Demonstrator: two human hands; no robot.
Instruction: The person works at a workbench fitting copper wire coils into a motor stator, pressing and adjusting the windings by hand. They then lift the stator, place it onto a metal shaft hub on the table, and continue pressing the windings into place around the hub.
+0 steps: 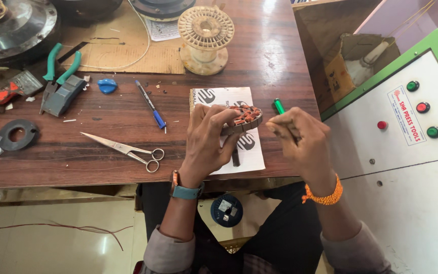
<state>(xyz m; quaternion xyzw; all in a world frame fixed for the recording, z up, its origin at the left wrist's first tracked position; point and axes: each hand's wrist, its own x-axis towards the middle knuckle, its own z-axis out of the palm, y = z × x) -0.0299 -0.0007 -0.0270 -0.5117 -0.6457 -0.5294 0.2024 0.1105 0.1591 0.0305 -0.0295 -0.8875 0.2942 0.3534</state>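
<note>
Gripping a round copper-wound stator (243, 120) by its rim, the left hand (210, 138) holds it tilted above a white printed sheet (252, 152) near the front edge of the wooden table (102, 147). At 3 o'clock from the stator, the right hand (300, 136) is closed around a green-tipped tool (279, 106), whose tip pokes out at 12 o'clock from the fist, just beside the stator's rim.

Scissors (128, 150) lie open at 9 o'clock from the left hand, near but apart. A blue pen (150, 104) lies at 10 o'clock, with a blue cap-like piece (107, 86) and green-handled pliers (59, 76) farther out the same way. A black ring (18, 133) rests far off at 9 o'clock. An empty cream plastic spool (205, 38) stands at 12 o'clock, well apart. At 3 o'clock, past the table's edge, stands a white machine cabinet (406, 167) with green and red buttons (422, 107). Nothing lies between the two hands.
</note>
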